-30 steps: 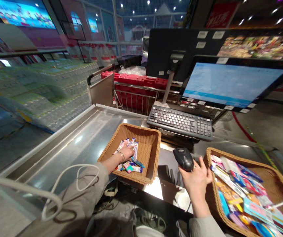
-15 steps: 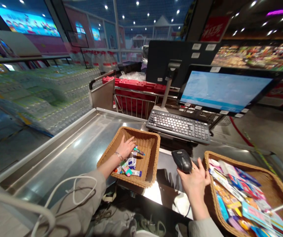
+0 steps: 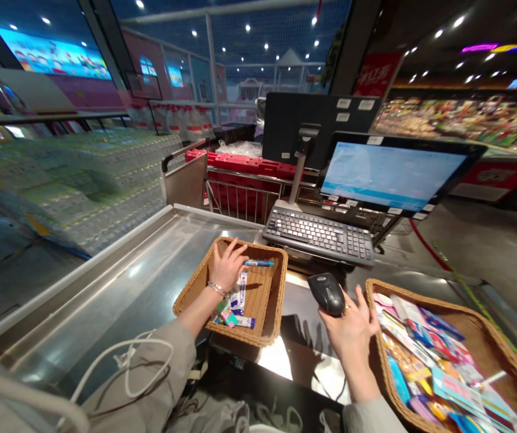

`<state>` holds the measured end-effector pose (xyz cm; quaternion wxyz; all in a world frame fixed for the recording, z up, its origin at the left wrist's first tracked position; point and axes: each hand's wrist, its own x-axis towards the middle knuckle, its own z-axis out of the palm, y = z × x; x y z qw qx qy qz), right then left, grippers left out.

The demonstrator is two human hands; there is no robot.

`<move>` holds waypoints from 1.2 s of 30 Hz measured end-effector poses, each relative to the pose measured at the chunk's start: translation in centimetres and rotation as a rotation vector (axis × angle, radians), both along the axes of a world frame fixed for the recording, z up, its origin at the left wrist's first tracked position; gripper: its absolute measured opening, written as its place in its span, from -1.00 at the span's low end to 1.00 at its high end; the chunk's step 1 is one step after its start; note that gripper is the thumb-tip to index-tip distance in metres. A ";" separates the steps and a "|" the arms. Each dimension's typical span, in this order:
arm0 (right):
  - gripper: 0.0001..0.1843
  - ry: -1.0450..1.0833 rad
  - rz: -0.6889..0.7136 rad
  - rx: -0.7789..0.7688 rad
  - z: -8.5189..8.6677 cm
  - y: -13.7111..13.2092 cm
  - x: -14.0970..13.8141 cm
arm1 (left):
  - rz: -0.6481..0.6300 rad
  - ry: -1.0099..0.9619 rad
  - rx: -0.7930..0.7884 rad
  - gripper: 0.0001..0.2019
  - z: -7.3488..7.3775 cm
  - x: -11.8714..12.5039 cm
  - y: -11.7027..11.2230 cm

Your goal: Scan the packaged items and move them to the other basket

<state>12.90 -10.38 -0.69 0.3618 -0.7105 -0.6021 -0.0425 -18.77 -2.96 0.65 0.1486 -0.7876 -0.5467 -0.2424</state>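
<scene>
Over the left wicker basket [image 3: 280, 300], my left hand [image 3: 229, 266] pinches one end of a blue pen [image 3: 260, 263], which points to the right. Below it in the same basket lie a slim white-and-blue packet [image 3: 242, 288], a green-and-pink item [image 3: 227, 316] and a few other small packets. My right hand [image 3: 351, 325] grips a black barcode scanner [image 3: 327, 293], its head towards the left basket. That hand is close to the left rim of the right wicker basket [image 3: 506, 343], which holds several colourful packages [image 3: 439, 343].
Behind the baskets stand a keyboard [image 3: 321, 234] and a lit monitor [image 3: 389, 174], with a second dark screen [image 3: 316, 123] beside it. The metal counter [image 3: 150, 270] has a raised edge. A white cable [image 3: 123, 346] crosses my left sleeve. A cart [image 3: 240, 198] is beyond.
My left hand has risen slightly, and the pen has gone from slanting to nearly level. My right hand still holds the scanner. The view has shifted a little.
</scene>
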 end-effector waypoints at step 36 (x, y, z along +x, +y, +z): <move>-0.71 -0.177 0.165 0.041 2.5 -1.9 0.6 | -0.119 -0.191 0.105 -0.86 0.8 9.8 0.0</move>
